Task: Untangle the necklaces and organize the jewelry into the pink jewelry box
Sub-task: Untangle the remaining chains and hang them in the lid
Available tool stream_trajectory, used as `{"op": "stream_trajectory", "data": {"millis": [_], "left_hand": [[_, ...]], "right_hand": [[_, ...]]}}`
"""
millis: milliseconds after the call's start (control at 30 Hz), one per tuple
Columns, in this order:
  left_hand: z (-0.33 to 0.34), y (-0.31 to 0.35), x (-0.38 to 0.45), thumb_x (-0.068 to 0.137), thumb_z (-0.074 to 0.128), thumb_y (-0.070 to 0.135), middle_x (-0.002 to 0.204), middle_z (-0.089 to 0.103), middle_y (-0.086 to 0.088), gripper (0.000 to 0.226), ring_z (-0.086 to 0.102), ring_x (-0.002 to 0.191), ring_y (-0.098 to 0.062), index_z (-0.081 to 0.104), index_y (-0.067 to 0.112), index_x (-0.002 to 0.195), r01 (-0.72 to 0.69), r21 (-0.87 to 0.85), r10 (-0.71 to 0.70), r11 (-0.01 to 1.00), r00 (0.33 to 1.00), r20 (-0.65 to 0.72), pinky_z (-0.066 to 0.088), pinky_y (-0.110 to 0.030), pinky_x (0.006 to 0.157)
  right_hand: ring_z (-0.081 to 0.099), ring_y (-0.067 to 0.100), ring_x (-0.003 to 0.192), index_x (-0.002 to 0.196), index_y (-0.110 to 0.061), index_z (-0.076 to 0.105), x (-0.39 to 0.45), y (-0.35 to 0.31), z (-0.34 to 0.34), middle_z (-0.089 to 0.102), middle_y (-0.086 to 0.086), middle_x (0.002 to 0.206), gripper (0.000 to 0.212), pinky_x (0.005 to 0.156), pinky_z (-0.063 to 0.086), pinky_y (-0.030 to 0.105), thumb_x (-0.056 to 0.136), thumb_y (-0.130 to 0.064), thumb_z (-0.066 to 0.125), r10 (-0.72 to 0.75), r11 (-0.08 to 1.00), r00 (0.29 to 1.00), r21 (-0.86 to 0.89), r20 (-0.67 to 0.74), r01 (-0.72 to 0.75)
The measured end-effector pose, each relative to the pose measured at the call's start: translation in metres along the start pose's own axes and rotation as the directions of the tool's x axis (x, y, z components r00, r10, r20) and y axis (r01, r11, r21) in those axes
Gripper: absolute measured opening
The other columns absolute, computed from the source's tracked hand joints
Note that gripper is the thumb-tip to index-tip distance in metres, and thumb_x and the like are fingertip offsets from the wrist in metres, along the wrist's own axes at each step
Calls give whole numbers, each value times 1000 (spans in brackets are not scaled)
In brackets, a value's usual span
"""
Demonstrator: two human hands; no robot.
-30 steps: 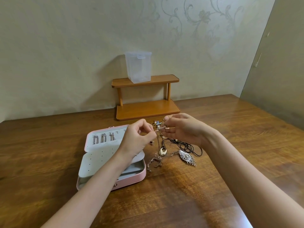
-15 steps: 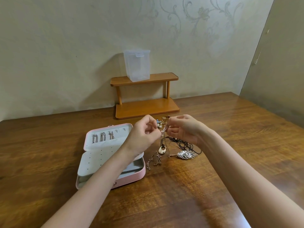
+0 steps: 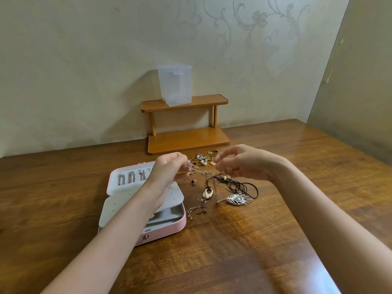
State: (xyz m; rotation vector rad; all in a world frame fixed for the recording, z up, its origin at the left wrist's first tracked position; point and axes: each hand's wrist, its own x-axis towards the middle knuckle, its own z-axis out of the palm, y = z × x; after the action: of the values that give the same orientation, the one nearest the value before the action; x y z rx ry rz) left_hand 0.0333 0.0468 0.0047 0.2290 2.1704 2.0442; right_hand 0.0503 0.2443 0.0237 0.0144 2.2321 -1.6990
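The pink jewelry box (image 3: 167, 229) lies open on the wooden table, with several silver earrings (image 3: 132, 178) in its lid. My left hand (image 3: 169, 169) and my right hand (image 3: 241, 163) each pinch an end of a thin chain (image 3: 202, 172) stretched between them above the table. Under it lies a tangle: a black cord (image 3: 244, 185), an oval cream pendant (image 3: 208, 193), a silver feather pendant (image 3: 238, 199) and a loose gold chain (image 3: 197, 209). A small pile of earrings and charms (image 3: 203, 160) sits behind my hands.
A two-tier wooden shelf (image 3: 186, 124) stands against the wall, with a clear plastic container (image 3: 175, 84) on its top tier. The table's right edge (image 3: 339, 143) runs close to a side wall.
My hands have moved apart, so the chain now stretches between them. The lifted jewelry has dropped lower, closer to the table.
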Motion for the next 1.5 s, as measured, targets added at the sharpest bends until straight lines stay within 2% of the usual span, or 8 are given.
{"op": "stream_trajectory", "data": {"millis": [100,233,467,667,933,1133,1333,1500], "left_hand": [[-1,6,-2,85,39,-5,66,54,-7,28,53,69,-17,52,5,62,120,-290,-97,950,991,93,51,-32,78],[-3,7,-6,85,41,-6,64,54,-8,27,53,68,-18,50,6,63,214,-524,-102,824,967,234,51,-35,87],[3,7,-3,88,46,-9,70,47,-3,22,47,60,-10,47,10,78,60,-466,37,883,980,196,55,-22,63],[17,2,0,88,62,14,80,59,4,11,56,67,-3,56,22,86,-348,189,353,918,936,6,50,-17,63],[14,-3,-6,83,67,27,55,52,6,18,43,52,-5,59,20,68,-458,212,408,863,880,242,39,-17,56],[-4,-9,-10,81,37,58,52,47,-1,47,43,56,-9,36,28,44,-540,674,518,505,814,264,31,-21,56],[4,-9,-9,91,48,32,51,60,5,37,54,50,-14,57,18,58,-505,285,501,815,861,90,50,-19,61],[11,3,-6,84,49,44,40,38,8,37,39,39,-7,52,13,64,-450,50,437,892,884,168,44,-20,52]], "right_hand": [[53,14,76,95,-5,66,1,-2,4,61,5,86,13,68,47,21,83,-3,66,36,954,999,-298,-21,-40],[53,9,60,84,-6,67,-1,-5,7,61,2,74,2,53,45,16,85,-8,66,15,963,999,-267,-44,-26],[45,7,47,83,-2,66,-1,-6,9,55,0,60,18,43,36,15,87,-20,66,-2,976,989,-215,-147,-30],[44,8,42,79,-7,61,3,-1,22,53,1,56,23,39,36,16,95,-22,56,30,966,983,-246,-178,-75],[39,7,36,72,-8,58,9,6,22,48,-1,49,26,36,33,15,95,-17,51,96,983,971,-135,-221,-128],[42,8,38,77,-7,60,4,16,-3,44,-5,42,20,40,36,17,94,-14,54,122,990,921,111,-371,-86],[33,8,38,86,-8,55,7,18,-6,32,-7,43,22,58,43,25,100,-15,39,150,833,963,553,-226,0],[24,3,30,97,-6,51,8,7,1,41,-3,47,23,31,23,14,99,-3,29,36,688,997,725,-71,27]]}}
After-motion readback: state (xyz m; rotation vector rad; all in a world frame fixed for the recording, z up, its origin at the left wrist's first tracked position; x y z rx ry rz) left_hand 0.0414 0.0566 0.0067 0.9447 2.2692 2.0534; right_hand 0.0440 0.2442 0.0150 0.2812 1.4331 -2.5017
